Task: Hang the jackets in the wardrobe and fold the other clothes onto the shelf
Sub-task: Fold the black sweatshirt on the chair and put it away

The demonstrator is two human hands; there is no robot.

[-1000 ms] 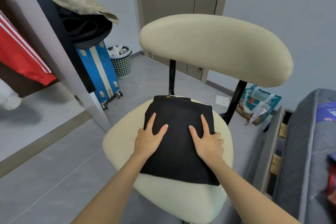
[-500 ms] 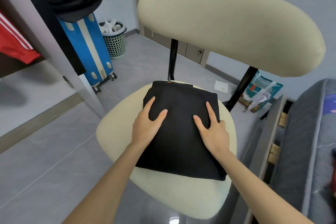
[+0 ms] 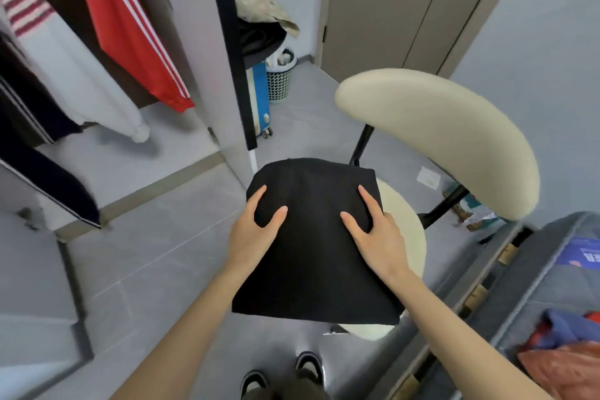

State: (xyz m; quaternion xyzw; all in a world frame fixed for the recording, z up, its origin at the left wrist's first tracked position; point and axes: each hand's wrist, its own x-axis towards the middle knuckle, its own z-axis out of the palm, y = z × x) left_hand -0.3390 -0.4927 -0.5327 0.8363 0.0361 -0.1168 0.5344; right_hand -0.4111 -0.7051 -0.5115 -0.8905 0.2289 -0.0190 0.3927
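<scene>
Far to the left of the chair [image 3: 454, 140], inside the open wardrobe [image 3: 198, 52], three pieces hang side by side: a dark jacket [image 3: 42, 166] with white stripes, a white garment [image 3: 81, 84] banded in red near its top, and a red jacket [image 3: 130, 42] with white stripes. Just behind the chair's left side, past the wardrobe's black edge, a blue suitcase [image 3: 259, 97] stands on the floor with a mesh basket [image 3: 279, 81] beside it.

Over the left part of the chair seat, and reaching out past it above the floor, is the folded black garment [image 3: 315, 253], held up clear of the cushion. The left hand [image 3: 256, 230] holds its left edge, with thumb and forefinger spread flat on top and the other fingers going out of sight round the edge. The right hand [image 3: 380, 234] holds the right edge in the same way (thumb and forefinger on top, the rest hidden beneath the cloth). Below the garment, in front of the chair, the toes of two shoes [image 3: 308, 365] show on the grey floor.

Right of the chair lies a grey bed [image 3: 535, 286], with a heap of red, blue and pink clothes [image 3: 568, 357] on its near end.
</scene>
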